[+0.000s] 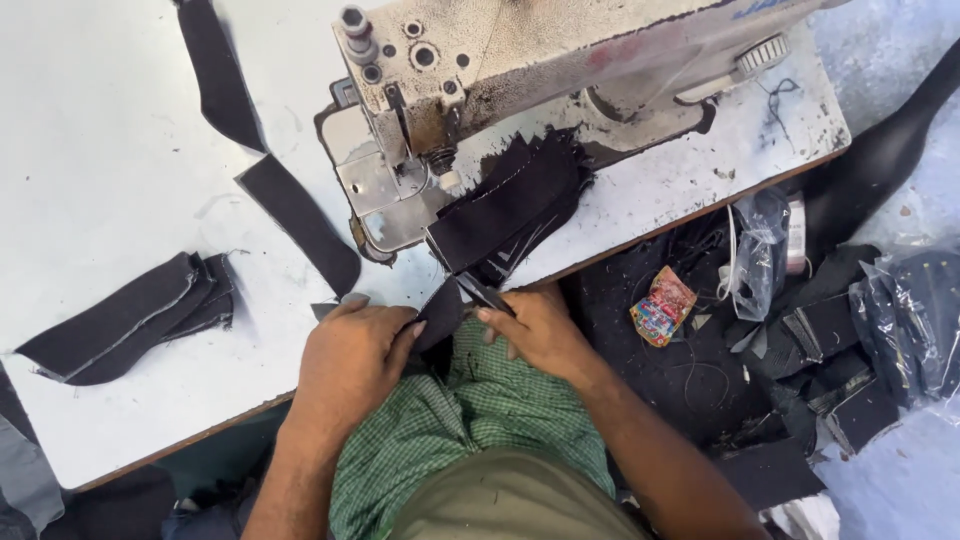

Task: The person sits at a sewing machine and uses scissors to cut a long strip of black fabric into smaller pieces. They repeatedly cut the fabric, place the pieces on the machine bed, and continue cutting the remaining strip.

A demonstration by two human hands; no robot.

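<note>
Black fabric strip (440, 312) lies at the table edge just in front of the sewing machine (520, 70); left hand (352, 355), knuckles up, fingers curled, pinches it; right hand (535, 328) grips small scissors (487, 294), fingers closed, beside it.

The sewing machine (520, 70) walls off the far side of the white table (100, 150), and sewn dark pieces (510, 205) crowd the space under its arm. Left of it the tabletop lies open between a dark strip (300, 222) and a stack of cut fabric (130, 315). Scraps and plastic bags (850, 330) clutter the right.
</note>
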